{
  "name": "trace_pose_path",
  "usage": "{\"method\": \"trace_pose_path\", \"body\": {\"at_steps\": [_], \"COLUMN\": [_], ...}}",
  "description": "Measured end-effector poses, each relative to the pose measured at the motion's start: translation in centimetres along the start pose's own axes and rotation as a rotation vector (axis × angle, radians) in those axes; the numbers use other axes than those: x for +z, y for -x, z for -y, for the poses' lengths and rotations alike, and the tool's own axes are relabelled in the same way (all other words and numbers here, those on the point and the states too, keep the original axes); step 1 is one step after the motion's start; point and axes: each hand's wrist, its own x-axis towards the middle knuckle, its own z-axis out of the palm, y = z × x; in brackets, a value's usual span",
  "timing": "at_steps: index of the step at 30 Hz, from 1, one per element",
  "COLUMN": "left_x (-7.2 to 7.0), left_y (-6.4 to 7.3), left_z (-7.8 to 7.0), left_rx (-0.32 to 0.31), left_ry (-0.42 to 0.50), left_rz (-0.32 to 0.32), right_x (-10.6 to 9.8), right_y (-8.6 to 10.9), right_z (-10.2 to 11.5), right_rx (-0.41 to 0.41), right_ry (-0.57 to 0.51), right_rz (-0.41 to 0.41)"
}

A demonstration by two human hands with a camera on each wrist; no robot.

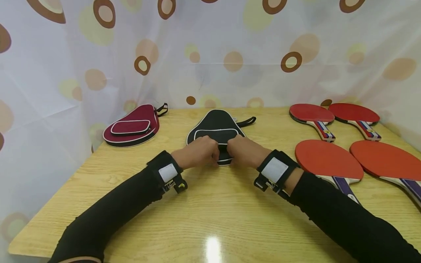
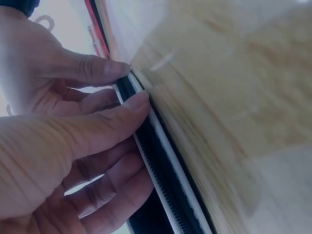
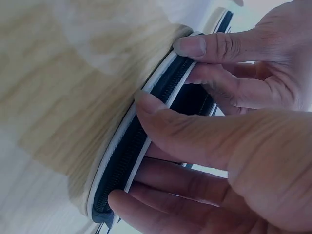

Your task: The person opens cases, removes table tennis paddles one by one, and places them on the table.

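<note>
A black table tennis bat case [image 1: 215,119] with white piping and a front pocket lies flat in the middle of the table, its strap pointing right. My left hand [image 1: 201,151] pinches its near edge, thumb on the zipper side and fingers behind. Close beside it, my right hand [image 1: 246,152] grips the same edge a little further right. In the left wrist view the zipper [image 2: 170,195] runs along the case's side between two white pipings. The right wrist view shows the zipper teeth [image 3: 119,163] closed under my right thumb.
A dark red bat case [image 1: 131,126] lies at the back left. On the right are two bats with darker red faces [image 1: 310,112] at the back and two with orange-red faces [image 1: 329,159] nearer. A patterned curtain [image 1: 210,54] hangs behind the wooden table [image 1: 197,215].
</note>
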Motion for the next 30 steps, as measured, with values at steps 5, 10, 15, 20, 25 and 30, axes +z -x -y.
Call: {"method": "trace_pose_path", "body": {"at_steps": [5, 10, 15, 20, 25, 30], "left_x": [0.0, 0.1, 0.2, 0.2, 0.1, 0.0], "left_y": [-0.5, -1.0, -1.4, -1.8, -2.2, -2.8], "left_z": [0.4, 0.7, 1.0, 1.2, 1.3, 1.7], "left_rx": [-0.014, -0.032, -0.039, -0.052, -0.079, -0.093], "left_ry": [0.015, 0.034, 0.031, 0.027, 0.042, 0.05], "left_rz": [0.008, 0.003, -0.002, -0.01, -0.002, 0.003], "right_x": [0.0, -0.1, -0.1, -0.3, -0.5, -0.4], "right_y": [-0.6, -1.0, -1.5, -1.7, -2.1, -2.7], "right_z": [-0.4, -0.7, -1.1, -1.4, -1.9, -2.5], "right_rx": [0.028, 0.067, 0.101, 0.122, 0.15, 0.179], "right_ry": [0.023, 0.044, 0.044, 0.045, 0.052, 0.063], "right_rz": [0.006, 0.023, 0.056, 0.059, 0.065, 0.062]}}
